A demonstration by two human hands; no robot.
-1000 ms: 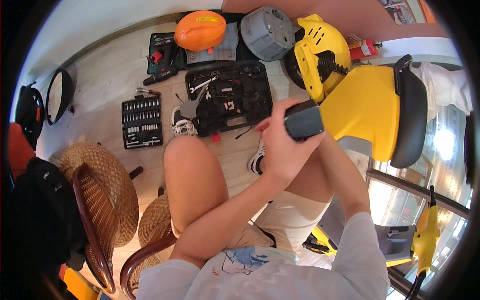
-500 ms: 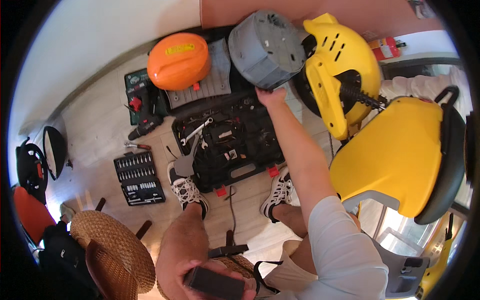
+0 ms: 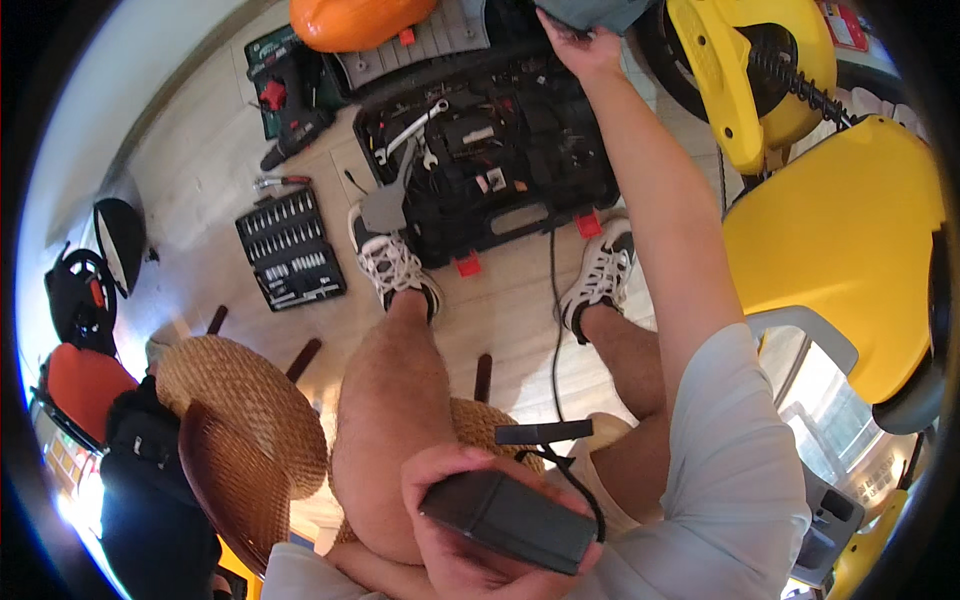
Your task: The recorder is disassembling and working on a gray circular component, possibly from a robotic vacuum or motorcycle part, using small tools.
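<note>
My left hand point(image 3: 445, 555) is wrapped around a dark grey rectangular block point(image 3: 515, 520), held low above my lap. Just beyond it is a flat black bar point(image 3: 543, 432) with a black cord looping towards the block. My right arm reaches far forward. At the top edge, my right hand point(image 3: 588, 48) grips the near lower rim of a grey plastic tub point(image 3: 590, 12), with some fingers hidden beneath it; most of the tub is cut off by the frame. Below that hand lies an open black tool case point(image 3: 520, 215), with a combination wrench point(image 3: 412, 132) across its contents.
A socket set point(image 3: 290, 250) and a cordless drill point(image 3: 293, 115) lie on the floor to the left. An orange shell point(image 3: 355, 22) sits at the top. A yellow scooter point(image 3: 840, 260) stands on the right; a woven chair point(image 3: 245, 420) is at lower left.
The view has tilted down and closer, so the floor items sit higher in it. My left hand has lifted the dark block further into view. My right hand stays at the tub.
</note>
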